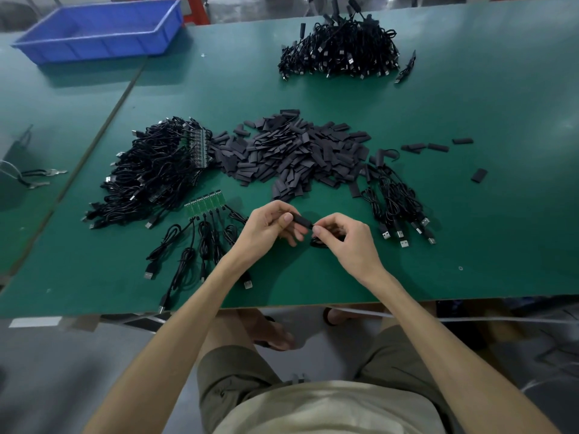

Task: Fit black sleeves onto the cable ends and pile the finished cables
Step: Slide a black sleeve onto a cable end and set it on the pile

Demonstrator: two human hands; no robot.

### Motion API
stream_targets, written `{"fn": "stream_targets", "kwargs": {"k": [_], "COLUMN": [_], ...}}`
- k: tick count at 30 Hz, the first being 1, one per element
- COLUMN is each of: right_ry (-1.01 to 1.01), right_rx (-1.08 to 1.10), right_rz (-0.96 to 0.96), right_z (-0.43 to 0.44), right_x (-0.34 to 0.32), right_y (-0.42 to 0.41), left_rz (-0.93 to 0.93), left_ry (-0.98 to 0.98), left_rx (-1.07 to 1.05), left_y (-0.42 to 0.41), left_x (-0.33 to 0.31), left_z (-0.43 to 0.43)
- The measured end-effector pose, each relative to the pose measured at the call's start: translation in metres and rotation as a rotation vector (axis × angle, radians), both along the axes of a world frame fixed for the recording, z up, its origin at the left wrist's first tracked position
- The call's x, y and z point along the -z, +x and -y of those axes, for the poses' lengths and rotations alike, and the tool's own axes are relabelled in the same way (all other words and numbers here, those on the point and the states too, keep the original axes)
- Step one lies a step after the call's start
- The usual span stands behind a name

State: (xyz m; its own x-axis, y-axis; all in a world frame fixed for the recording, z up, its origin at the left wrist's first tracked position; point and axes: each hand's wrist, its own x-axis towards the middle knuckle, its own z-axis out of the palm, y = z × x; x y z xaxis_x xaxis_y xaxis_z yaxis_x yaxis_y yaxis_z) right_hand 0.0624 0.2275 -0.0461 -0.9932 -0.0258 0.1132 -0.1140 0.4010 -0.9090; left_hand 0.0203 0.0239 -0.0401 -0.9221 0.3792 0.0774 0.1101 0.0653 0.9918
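Judging from how the parts are held, the first risk is that the sleeve is pushed on crooked. It is pinched only by the thumb and fingertips of the left hand, and if the cable end is not lined up with its mouth, the soft tube may be folded or the end caught at the rim. A second risk is judged for the cable itself. Its coil hangs under the right hand, close over the table, and could be snagged on the cables with green boards at the left of the hands. The sleeve could also be dropped into the heap of loose sleeves just above the hands and be lost there.

The sleeve is seen as a short, matt black tube, held nearly level between both hands in the lower middle of the frame. Its left end is gripped by the left hand. At its right end the cable end is pinched by the curled fingers of the right hand. How far the end is inside cannot be told. What seem to be finished cables are piled to the right of the hands.
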Motion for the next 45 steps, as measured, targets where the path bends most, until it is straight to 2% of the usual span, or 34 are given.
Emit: {"fn": "stream_targets", "kwargs": {"k": [17,24,39,45], "right_ry": [0.031,0.049,0.141,0.15], "right_rx": [0.01,-0.002,-0.045,-0.042], "right_rz": [0.006,0.006,0.033,0.034], "right_z": [0.0006,0.0009,0.001,0.0017], "right_x": [-0.0012,-0.0029,-0.0052,-0.0065], "right_y": [0.0004,0.0016,0.0034,0.0037], "left_rz": [0.049,0.012,-0.077,-0.068], "left_ry": [0.031,0.058,-0.082,-0.078], "left_rx": [-0.04,0.012,-0.025,-0.026], "left_y": [-0.0006,-0.0006,-0.0004,-0.0008], "left_x": [-0.0001,-0.0008,0.0069,0.0066], "left_z": [-0.0008,0.002,-0.0017,-0.001]}}
